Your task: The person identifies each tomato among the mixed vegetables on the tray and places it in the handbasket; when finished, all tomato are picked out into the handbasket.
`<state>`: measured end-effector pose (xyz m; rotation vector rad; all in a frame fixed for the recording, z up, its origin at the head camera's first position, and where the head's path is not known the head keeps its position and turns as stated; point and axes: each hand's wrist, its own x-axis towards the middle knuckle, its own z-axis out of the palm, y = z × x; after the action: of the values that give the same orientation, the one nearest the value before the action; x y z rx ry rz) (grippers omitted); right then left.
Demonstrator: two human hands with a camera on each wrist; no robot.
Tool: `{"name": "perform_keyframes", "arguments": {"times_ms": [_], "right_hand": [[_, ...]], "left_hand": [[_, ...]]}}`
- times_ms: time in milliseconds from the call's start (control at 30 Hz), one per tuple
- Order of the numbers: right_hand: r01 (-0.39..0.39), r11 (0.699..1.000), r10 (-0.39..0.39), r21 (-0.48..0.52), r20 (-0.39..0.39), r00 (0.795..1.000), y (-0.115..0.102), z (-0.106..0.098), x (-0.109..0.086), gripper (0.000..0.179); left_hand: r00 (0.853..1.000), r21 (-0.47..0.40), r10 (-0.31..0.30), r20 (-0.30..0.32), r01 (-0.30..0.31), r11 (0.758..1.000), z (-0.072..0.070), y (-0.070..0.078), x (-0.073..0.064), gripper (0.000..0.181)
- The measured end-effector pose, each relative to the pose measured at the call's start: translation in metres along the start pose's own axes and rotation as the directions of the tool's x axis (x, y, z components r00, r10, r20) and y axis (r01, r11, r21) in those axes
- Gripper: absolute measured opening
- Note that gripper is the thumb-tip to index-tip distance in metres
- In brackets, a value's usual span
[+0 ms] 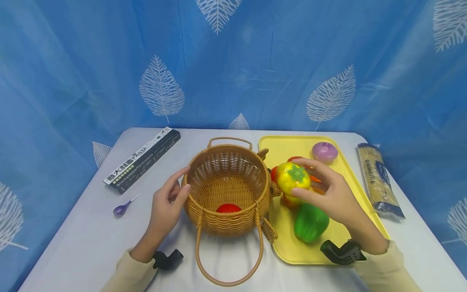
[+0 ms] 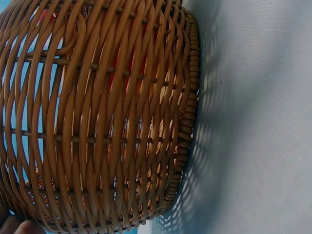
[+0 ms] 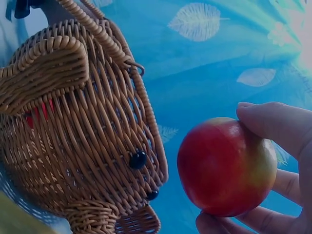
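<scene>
In the head view, my left hand [image 1: 163, 207] touches the left rim of the wicker basket [image 1: 228, 225], thumb and fingers apart. Its fingertips [image 2: 27, 228] just show at the basket's side in the left wrist view. A red round item [image 1: 228, 208] lies inside the basket. My right hand [image 1: 337, 196] holds a toy tomato [image 1: 286, 178], yellow around its green leafy top and red underneath, above the yellow tray [image 1: 284, 251]. From the right wrist view, the tomato [image 3: 224, 168] is apart from the basket's fish-like side, gripped between thumb and fingers.
On the tray lie a green bell pepper [image 1: 311, 223], a purple onion [image 1: 324, 152] and several partly hidden red and orange items. Right of it is a spaghetti packet [image 1: 379, 180]. A black pasta box [image 1: 144, 160] and a small purple-headed item [image 1: 120, 209] lie at left.
</scene>
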<state>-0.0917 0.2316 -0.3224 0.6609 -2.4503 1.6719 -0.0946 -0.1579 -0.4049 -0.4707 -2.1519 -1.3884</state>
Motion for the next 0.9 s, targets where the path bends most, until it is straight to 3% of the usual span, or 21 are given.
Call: {"name": "perform_keyframes", "arguments": {"times_ms": [467,900], "right_hand": [[0.052,0.996,-0.050,-0.071,0.027,0.998,-0.005,0.011,0.009,0.057],[0.075,0.995,-0.072,-0.073,0.046,0.996,-0.011,0.028,0.019,0.060]], "left_hand": [[1.000,-0.007,-0.005,-0.002,0.005,1.000,0.000,-0.001,0.001,0.046],[1.000,0.005,-0.004,-0.003,0.004,1.000,0.000,-0.003,0.000,0.047]]}}
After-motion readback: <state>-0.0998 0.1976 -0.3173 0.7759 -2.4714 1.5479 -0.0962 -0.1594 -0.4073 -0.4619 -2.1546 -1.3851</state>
